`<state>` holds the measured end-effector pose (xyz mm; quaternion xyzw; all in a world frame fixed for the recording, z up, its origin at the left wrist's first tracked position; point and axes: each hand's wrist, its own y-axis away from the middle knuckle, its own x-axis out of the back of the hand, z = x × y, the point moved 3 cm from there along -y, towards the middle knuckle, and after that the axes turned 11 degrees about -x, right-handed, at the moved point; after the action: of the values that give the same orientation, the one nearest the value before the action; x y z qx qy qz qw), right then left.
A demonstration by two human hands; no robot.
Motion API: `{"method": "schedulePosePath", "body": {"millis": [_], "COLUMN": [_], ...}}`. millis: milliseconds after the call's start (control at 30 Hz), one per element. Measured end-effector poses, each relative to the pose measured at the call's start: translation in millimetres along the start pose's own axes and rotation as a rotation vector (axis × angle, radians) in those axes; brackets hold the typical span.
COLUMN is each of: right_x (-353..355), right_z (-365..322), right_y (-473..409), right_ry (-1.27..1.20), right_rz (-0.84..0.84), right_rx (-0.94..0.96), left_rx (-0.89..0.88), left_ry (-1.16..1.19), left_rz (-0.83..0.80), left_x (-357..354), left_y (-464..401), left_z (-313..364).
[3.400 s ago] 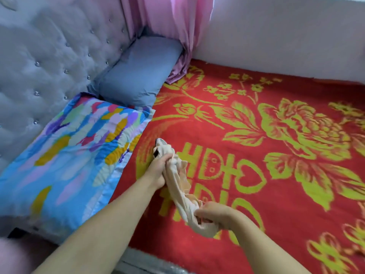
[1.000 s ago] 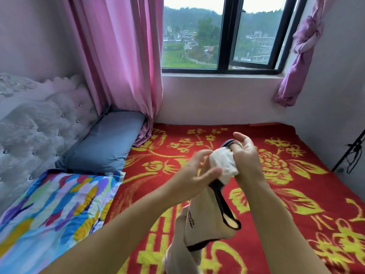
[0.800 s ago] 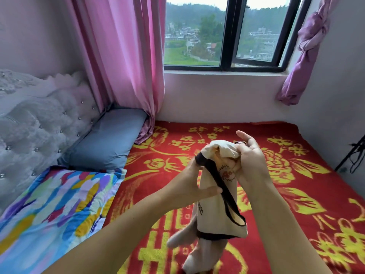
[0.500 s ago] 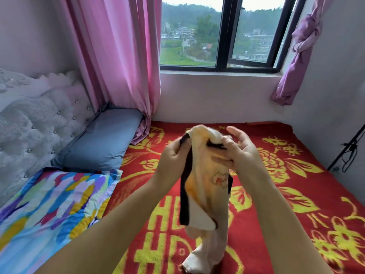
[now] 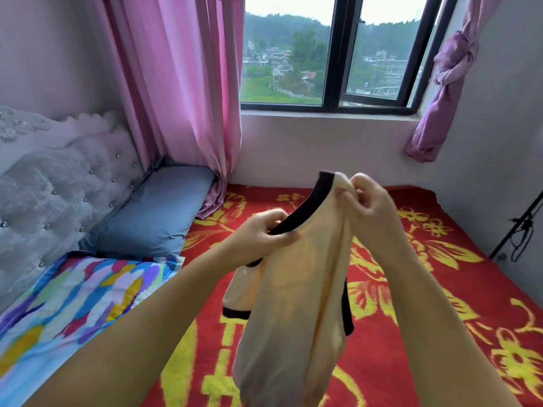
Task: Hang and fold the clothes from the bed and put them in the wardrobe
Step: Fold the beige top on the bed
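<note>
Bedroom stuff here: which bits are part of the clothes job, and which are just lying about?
In the job:
cream top with dark trim
left hand
right hand

Just lying about:
blue-grey pillow
multicoloured pillow
red floral blanket
pink curtain

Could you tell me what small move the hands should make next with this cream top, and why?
Probably draw both hands apart to spread the cream top: the left hand and right hand pinch its dark-trimmed neckline, while the body hangs bunched above the red blanket.
</note>
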<state>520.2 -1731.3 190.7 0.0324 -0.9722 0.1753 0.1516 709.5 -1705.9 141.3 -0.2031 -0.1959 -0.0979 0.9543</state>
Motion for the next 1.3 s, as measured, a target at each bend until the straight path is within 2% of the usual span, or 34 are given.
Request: {"method": "schedulePosePath", "body": {"millis": [100, 233, 333, 433, 533, 600, 667, 767, 867, 933, 1067, 1167, 1233, 1300], "right_x": [22.3, 44.4, 51.3, 50.6, 53.0, 58.7, 65.1, 71.9, 80.1, 87.4, 78.7, 55.0, 47.6, 49.4], "right_z": [-2.5, -0.8, 3.5, 5.9, 8.4, 12.8, 16.4, 13.6, 13.1, 16.7, 42.2, 75.6, 78.5, 54.7], "right_y": [-8.0, -13.5, -14.5, -12.8, -12.8, -14.8, -15.1, -8.8, 2.3, 3.9, -26.4, -67.5, -100.3, -131.3], "right_ry": [-0.088, -0.066, -0.080, -0.109, -0.077, 0.011, 0.111, 0.193, 0.258, 0.357, 0.537, 0.751, 0.792, 0.758], "right_rz": [0.157, 0.240, 0.228, 0.168, 0.130, 0.101, 0.041, -0.163, -0.498, -0.590, -0.443, -0.379, -0.240, -0.025], "right_rx": [-0.030, -0.002, -0.004, -0.009, 0.009, 0.024, 0.018, -0.032, -0.170, -0.213, -0.266, -0.270, -0.226, -0.118], "left_rx": [0.078, 0.149, 0.159, 0.070, -0.017, -0.054, -0.027, 0.092, 0.196, 0.240, 0.383, 0.455, 0.407, 0.314], "left_ry": [-0.176, -0.343, -0.276, -0.202, -0.205, -0.157, -0.032, 0.140, 0.163, 0.140, 0.039, -0.330, -0.612, -0.715], "left_rz": [-0.027, 0.022, 0.205, 0.354, 0.446, 0.450, 0.362, 0.049, -0.248, -0.317, -0.223, -0.156, 0.004, 0.239], "left_x": [16.3, 49.6, 75.3, 89.9, 95.6, 97.7, 99.3, 105.4, 114.0, 118.6, 122.4, 123.8, 130.5, 141.2], "left_y": [9.5, 18.7, 19.0, 15.6, 11.3, 10.9, 13.1, 23.0, 34.9, 38.8, 28.3, -0.9, -34.5, -69.2], "left_z": [-22.2, -41.0, -42.1, -29.5, -15.0, -6.3, 2.7, 16.3, 26.1, 26.0, -4.0, -38.7, -42.5, -21.6]}}
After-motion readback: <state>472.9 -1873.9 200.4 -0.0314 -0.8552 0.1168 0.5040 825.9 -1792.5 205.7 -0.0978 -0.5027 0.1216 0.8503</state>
